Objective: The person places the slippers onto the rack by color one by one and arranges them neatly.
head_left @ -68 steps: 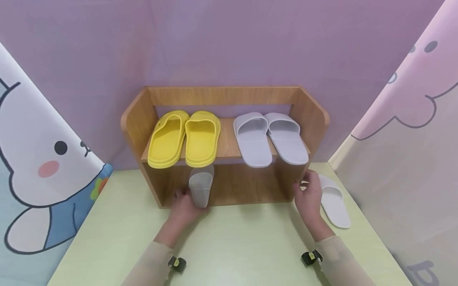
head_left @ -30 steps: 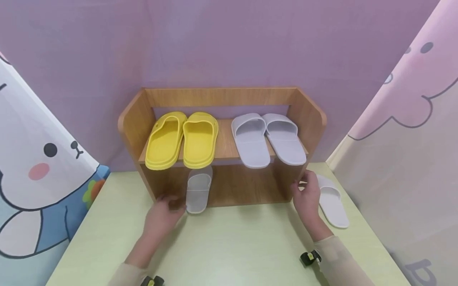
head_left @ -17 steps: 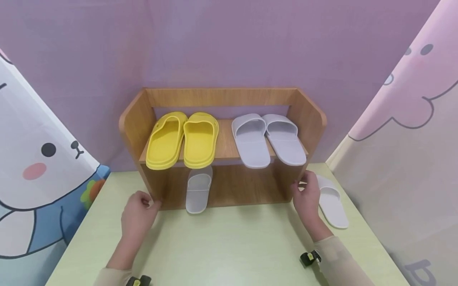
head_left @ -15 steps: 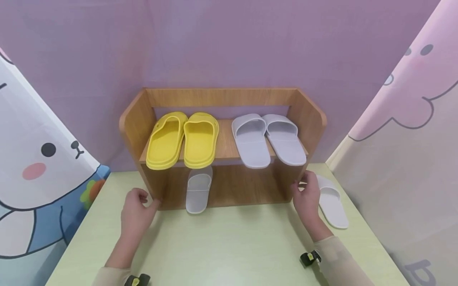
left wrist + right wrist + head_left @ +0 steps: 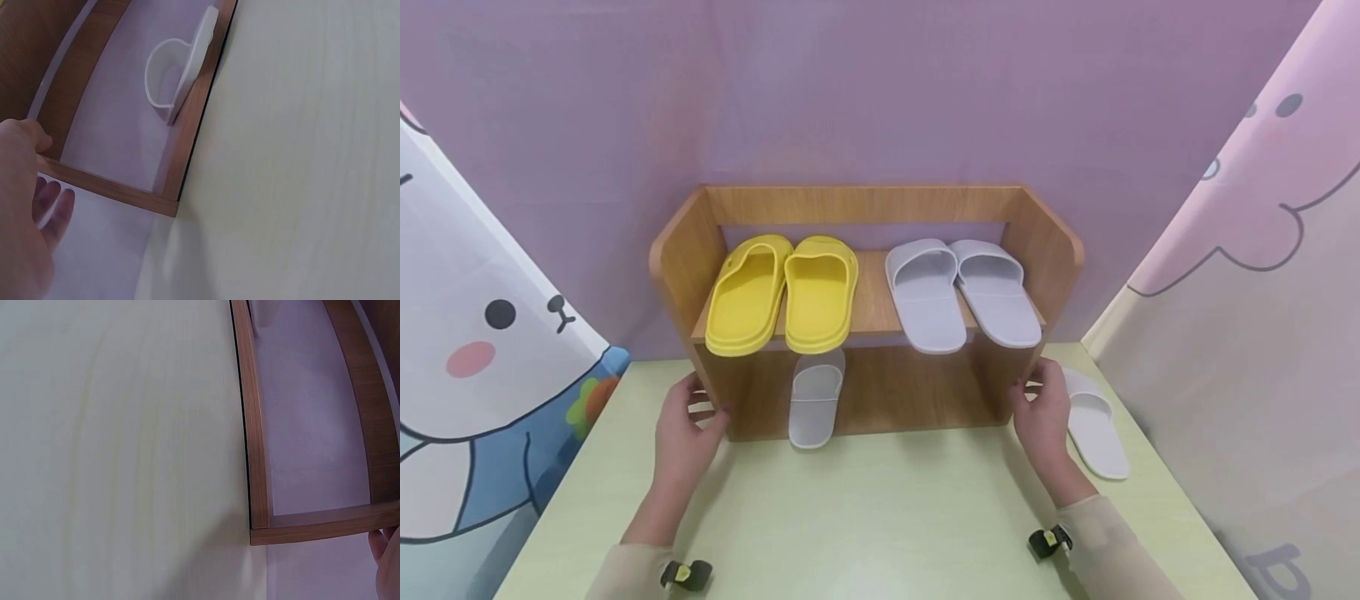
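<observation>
A wooden two-tier shoe rack [image 5: 865,204] stands on the table. My left hand [image 5: 683,442] grips its left side panel low at the front; in the left wrist view the left hand [image 5: 22,212] has its thumb inside the panel and its other fingers outside. My right hand [image 5: 1043,417] holds the right side panel between thumb and fingers. Two yellow slippers [image 5: 820,304] sit on the upper tier's left half, two pale lilac slippers [image 5: 931,312] on its right. One whitish slipper [image 5: 814,421] lies on the lower tier, left of centre.
Another white slipper [image 5: 1101,437] lies on the pale table [image 5: 880,517] just right of the rack, beside my right hand. A purple backdrop [image 5: 865,92] rises behind the rack, with cartoon-printed cloths [image 5: 497,417] at both sides.
My left hand has let go of the slipper on the lower tier and moved left to the rack's left panel, its fingers now round it. My right hand has stayed on the right panel.
</observation>
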The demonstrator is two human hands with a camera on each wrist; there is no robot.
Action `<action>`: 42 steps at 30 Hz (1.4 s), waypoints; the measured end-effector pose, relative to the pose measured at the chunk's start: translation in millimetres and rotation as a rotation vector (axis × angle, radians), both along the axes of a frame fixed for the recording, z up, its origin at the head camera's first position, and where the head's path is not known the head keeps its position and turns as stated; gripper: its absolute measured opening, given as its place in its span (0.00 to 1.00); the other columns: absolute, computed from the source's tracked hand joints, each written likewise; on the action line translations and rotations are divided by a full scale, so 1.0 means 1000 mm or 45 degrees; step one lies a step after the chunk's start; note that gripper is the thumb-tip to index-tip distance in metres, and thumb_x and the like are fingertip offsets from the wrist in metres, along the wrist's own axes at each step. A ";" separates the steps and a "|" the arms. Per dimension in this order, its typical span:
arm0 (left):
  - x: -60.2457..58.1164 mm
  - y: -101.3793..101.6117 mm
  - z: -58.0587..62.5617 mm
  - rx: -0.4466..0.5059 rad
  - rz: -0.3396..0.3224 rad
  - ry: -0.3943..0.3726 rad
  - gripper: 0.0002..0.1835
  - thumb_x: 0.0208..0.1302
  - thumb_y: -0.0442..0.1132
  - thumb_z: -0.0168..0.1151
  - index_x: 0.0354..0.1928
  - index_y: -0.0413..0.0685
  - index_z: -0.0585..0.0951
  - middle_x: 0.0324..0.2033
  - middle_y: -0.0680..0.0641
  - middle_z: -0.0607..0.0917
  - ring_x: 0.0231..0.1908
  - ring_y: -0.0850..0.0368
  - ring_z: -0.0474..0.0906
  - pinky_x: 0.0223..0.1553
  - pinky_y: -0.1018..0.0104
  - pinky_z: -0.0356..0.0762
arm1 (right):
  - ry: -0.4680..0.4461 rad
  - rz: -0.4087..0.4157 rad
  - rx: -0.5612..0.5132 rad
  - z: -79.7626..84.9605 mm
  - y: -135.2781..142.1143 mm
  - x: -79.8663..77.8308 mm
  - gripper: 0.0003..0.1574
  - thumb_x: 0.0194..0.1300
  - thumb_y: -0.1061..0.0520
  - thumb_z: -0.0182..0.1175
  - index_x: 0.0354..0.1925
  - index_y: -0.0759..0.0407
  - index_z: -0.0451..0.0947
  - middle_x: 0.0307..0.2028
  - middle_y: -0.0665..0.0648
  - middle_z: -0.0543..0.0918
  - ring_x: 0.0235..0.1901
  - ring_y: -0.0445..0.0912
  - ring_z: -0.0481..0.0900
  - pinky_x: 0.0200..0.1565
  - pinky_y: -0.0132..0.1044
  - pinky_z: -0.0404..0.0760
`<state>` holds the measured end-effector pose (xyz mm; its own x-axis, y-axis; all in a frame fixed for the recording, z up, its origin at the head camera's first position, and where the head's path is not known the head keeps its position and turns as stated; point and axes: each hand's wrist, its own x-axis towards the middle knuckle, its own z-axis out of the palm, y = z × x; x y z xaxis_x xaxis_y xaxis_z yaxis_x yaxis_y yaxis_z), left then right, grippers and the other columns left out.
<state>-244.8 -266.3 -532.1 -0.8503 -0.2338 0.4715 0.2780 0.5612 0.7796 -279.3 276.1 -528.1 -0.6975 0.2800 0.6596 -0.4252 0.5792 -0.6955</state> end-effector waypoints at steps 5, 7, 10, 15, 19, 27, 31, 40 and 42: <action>-0.004 -0.002 -0.002 -0.010 0.010 0.020 0.29 0.68 0.26 0.71 0.71 0.37 0.76 0.58 0.41 0.84 0.54 0.44 0.84 0.46 0.75 0.87 | -0.022 0.000 0.020 0.001 0.001 0.000 0.20 0.66 0.74 0.63 0.56 0.69 0.76 0.44 0.64 0.84 0.46 0.49 0.82 0.44 0.31 0.84; -0.006 -0.003 -0.003 -0.004 0.014 0.013 0.28 0.68 0.25 0.71 0.69 0.37 0.77 0.57 0.41 0.84 0.53 0.45 0.85 0.45 0.74 0.88 | -0.045 0.006 0.044 0.003 0.002 0.001 0.20 0.66 0.74 0.63 0.56 0.69 0.75 0.45 0.64 0.84 0.47 0.50 0.82 0.44 0.35 0.86; -0.008 -0.004 -0.003 -0.003 0.016 0.000 0.28 0.68 0.25 0.71 0.68 0.38 0.78 0.56 0.42 0.85 0.53 0.46 0.85 0.45 0.76 0.87 | -0.100 0.035 0.100 0.006 0.007 0.004 0.21 0.68 0.74 0.64 0.58 0.70 0.75 0.47 0.64 0.83 0.48 0.53 0.83 0.46 0.44 0.88; -0.008 -0.005 -0.002 -0.034 0.021 -0.013 0.27 0.67 0.25 0.71 0.67 0.39 0.78 0.56 0.43 0.85 0.51 0.51 0.84 0.44 0.77 0.87 | -0.185 0.077 0.215 0.009 0.020 0.015 0.26 0.70 0.72 0.66 0.64 0.70 0.75 0.52 0.66 0.83 0.51 0.61 0.85 0.48 0.58 0.88; -0.009 -0.006 -0.001 -0.047 0.022 -0.014 0.27 0.67 0.26 0.71 0.66 0.39 0.78 0.56 0.43 0.85 0.50 0.60 0.82 0.43 0.78 0.86 | -0.237 0.058 0.311 0.006 0.034 0.025 0.29 0.70 0.69 0.69 0.67 0.70 0.75 0.55 0.71 0.81 0.51 0.68 0.84 0.49 0.66 0.87; -0.010 -0.007 -0.002 -0.037 0.015 -0.003 0.26 0.66 0.26 0.71 0.65 0.40 0.77 0.53 0.43 0.85 0.50 0.52 0.84 0.42 0.83 0.83 | -0.439 -0.094 0.450 -0.007 0.072 0.036 0.38 0.69 0.59 0.74 0.70 0.69 0.71 0.58 0.78 0.73 0.56 0.74 0.73 0.51 0.73 0.77; -0.009 -0.008 -0.002 -0.036 0.006 0.001 0.26 0.66 0.26 0.71 0.65 0.39 0.77 0.54 0.43 0.84 0.50 0.53 0.83 0.42 0.83 0.83 | -0.477 -0.158 0.485 -0.015 0.088 0.040 0.38 0.68 0.58 0.76 0.69 0.69 0.73 0.58 0.79 0.72 0.56 0.76 0.71 0.49 0.73 0.76; -0.009 -0.009 -0.003 -0.039 0.000 -0.015 0.27 0.66 0.25 0.71 0.66 0.39 0.77 0.55 0.43 0.84 0.49 0.64 0.81 0.43 0.81 0.84 | -0.690 -0.218 0.539 -0.024 0.116 0.049 0.47 0.68 0.49 0.77 0.71 0.73 0.67 0.58 0.84 0.69 0.57 0.78 0.67 0.52 0.74 0.72; -0.010 -0.008 -0.003 -0.038 -0.010 -0.012 0.27 0.67 0.25 0.70 0.66 0.39 0.77 0.55 0.42 0.84 0.50 0.59 0.82 0.43 0.83 0.83 | -0.722 -0.232 0.537 -0.026 0.123 0.051 0.51 0.67 0.48 0.77 0.72 0.76 0.65 0.58 0.85 0.68 0.58 0.78 0.66 0.54 0.74 0.71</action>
<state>-254.5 -274.4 -535.0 -0.8564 -0.2134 0.4701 0.2751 0.5819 0.7653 -228.3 399.2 -554.3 -0.9305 0.2263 0.2880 0.0632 0.8738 -0.4822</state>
